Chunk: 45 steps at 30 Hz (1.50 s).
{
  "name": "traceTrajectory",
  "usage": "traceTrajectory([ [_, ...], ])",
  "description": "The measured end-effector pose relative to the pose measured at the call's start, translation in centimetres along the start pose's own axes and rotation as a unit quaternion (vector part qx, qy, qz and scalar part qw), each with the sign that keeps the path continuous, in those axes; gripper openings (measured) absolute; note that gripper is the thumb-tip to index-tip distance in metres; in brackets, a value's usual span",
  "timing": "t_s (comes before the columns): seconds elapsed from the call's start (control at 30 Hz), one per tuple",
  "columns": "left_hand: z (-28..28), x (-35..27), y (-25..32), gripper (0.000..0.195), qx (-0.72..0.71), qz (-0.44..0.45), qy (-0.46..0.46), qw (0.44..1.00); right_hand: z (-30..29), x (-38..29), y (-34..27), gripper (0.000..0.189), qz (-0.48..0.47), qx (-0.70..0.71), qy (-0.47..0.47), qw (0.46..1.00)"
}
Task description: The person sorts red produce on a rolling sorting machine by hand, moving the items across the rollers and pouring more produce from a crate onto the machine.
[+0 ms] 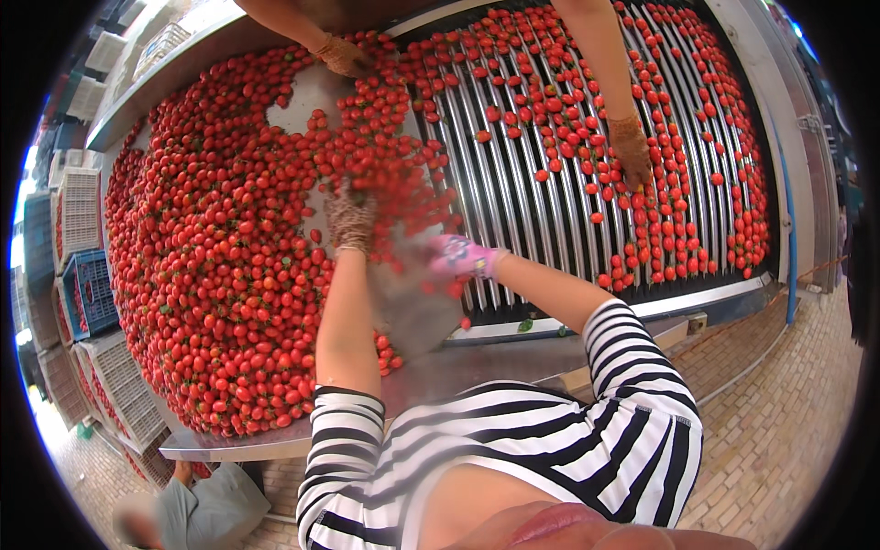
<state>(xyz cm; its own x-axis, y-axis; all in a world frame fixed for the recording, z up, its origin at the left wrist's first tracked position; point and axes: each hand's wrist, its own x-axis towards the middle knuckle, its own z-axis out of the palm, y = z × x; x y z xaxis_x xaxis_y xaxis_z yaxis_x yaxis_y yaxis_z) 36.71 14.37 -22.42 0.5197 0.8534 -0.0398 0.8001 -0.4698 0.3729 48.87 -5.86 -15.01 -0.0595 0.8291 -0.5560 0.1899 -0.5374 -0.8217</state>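
My left hand (pixel 352 218), in a brown patterned knit glove, reaches into a loose heap of small red cherry tomatoes (pixel 234 261) on a metal sorting table. Its fingertips are hidden among the fruit. My right hand (pixel 462 257) wears a pink glove with a printed pattern and is blurred. It is over the near left edge of a bed of metal rollers (pixel 522 227), beside a few blurred tomatoes. Between my hands, part of the metal tabletop (pixel 412 309) shows. What either hand grips cannot be made out.
Across the table, another person's gloved hands touch the tomatoes, one hand (pixel 344 56) at the heap and one (pixel 629 151) over the rollers. Tomato crates (pixel 127 385) are stacked at left, near a crouching person (pixel 206 505). A blue hose (pixel 790 240) runs down at right.
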Motion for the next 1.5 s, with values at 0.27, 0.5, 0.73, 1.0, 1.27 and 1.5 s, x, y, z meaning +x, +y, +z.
traceTrajectory([
  [0.27, 1.4, -12.0, 12.5, 0.083, -0.018, 0.213, -0.247, 0.945, -4.2, -8.9, 3.8, 0.025, 0.147, 0.327, 0.179, 0.916],
  [0.5, -4.8, -15.8, 13.0, 0.044, -0.639, -0.284, -0.461, 0.547, 0.2, -12.8, 0.8, 0.02, -0.046, 0.204, 0.329, 0.921],
  [0.73, -10.5, -18.8, 8.0, 0.038, -0.77, -0.373, -0.346, 0.384, 2.7, -11.4, -3.0, 0.019, -0.172, 0.016, 0.249, 0.953],
  [1.0, -14.6, -24.0, 0.9, 0.034, -0.854, -0.311, -0.184, 0.374, -7.2, -6.9, 6.8, 0.021, 0.037, -0.233, 0.378, 0.895],
  [1.27, -12.7, -25.5, -0.5, 0.034, -0.855, -0.387, -0.113, 0.325, -7.7, 3.1, 6.3, 0.022, -0.042, -0.276, 0.361, 0.89],
  [1.5, -11.9, -25.5, -1.5, 0.033, -0.844, -0.394, -0.109, 0.346, -5.4, 11.4, 5.2, 0.023, -0.012, -0.483, 0.244, 0.841],
])
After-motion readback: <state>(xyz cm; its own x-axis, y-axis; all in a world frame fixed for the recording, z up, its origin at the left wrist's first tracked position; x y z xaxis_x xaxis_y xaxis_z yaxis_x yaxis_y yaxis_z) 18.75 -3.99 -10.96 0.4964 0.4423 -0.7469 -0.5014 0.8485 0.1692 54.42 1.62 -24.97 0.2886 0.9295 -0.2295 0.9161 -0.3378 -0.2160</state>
